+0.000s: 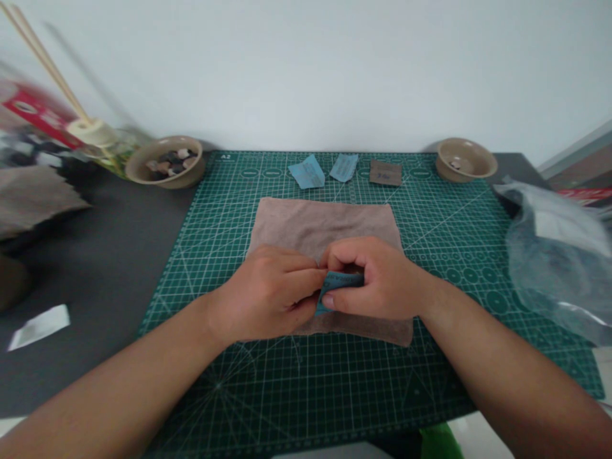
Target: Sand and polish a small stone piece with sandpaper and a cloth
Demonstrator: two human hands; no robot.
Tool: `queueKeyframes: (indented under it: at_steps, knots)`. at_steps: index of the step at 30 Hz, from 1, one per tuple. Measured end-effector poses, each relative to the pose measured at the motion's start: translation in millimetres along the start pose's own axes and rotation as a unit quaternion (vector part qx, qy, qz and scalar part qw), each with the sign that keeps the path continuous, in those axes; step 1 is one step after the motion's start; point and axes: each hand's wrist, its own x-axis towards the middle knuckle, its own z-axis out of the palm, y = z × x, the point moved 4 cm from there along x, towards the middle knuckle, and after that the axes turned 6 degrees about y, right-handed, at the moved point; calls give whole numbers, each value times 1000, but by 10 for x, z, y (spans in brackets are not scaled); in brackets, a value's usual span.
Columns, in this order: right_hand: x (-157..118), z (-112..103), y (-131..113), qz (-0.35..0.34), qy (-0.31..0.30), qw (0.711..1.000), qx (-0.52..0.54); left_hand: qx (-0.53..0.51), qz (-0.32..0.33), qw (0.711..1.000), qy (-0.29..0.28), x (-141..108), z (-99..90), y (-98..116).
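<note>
My left hand (pixel 275 290) and my right hand (pixel 375 277) meet over a brownish-pink cloth (pixel 306 220) that lies flat on a green cutting mat (pixel 258 389). Between them is a bent blue printed sheet (pixel 342 278) that looks like sandpaper. The right thumb presses on its near side, with the fingers curled behind it. On the left, my fingertips pinch together at the sheet's edge. Whether anything small sits inside the fold is hidden by the fingers.
Along the mat's back lie two blue sheets (pixel 306 172) (pixel 344 167) and a brown one (pixel 385 173). A bowl of stones (pixel 165 178) stands left, another bowl (pixel 466 169) right. Reed diffuser (pixel 93 131), white scrap (pixel 41 327) and clear plastic bag (pixel 554 268) flank the mat.
</note>
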Motion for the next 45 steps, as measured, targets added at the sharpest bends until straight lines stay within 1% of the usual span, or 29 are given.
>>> queueKeyframes:
  at_steps: [10, 15, 21, 32, 45]
  knots:
    - [-2, -6, 4, 2, 0, 1000, -7, -1, -3, 1000, 1, 0, 12, -5]
    - [-3, -9, 5, -3, 2, 1000, -9, -14, -7, 1000, -3, -9, 20, -18]
    - [2, -14, 2, -3, -2, 1000, -1, -36, -20, 999, 8, 5, 0, -17]
    - [-2, -4, 3, -1, 2, 1000, -11, -28, -19, 999, -5, -8, 11, -17]
    - [3, -2, 1, -11, 4, 1000, -24, -16, -8, 1000, -4, -8, 9, -10]
